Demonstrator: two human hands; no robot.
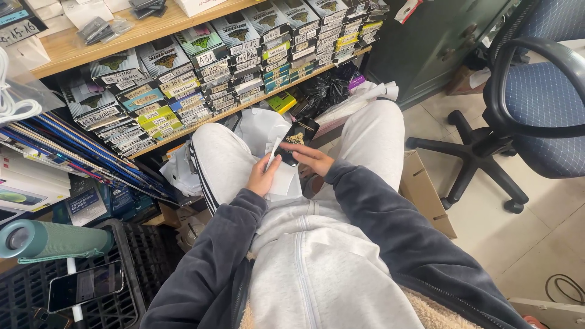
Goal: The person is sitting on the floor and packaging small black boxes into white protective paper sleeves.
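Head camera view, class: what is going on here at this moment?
A seated person holds a small black packet over their lap with both hands: the left hand also grips white paper, the right hand supports the packet from the side. Shelves of stacked labelled boxes stand in front; an office chair is at right.

Wooden shelves (91, 45) of stacked boxes, blue office chair (542, 91), tiled floor (536, 237)

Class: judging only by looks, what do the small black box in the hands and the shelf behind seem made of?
Small black box: probably glossy printed cardboard, with flat faces, crisp edges and a sheen. Shelf: apparently light wood or laminate, showing pale grain and a matte finish.
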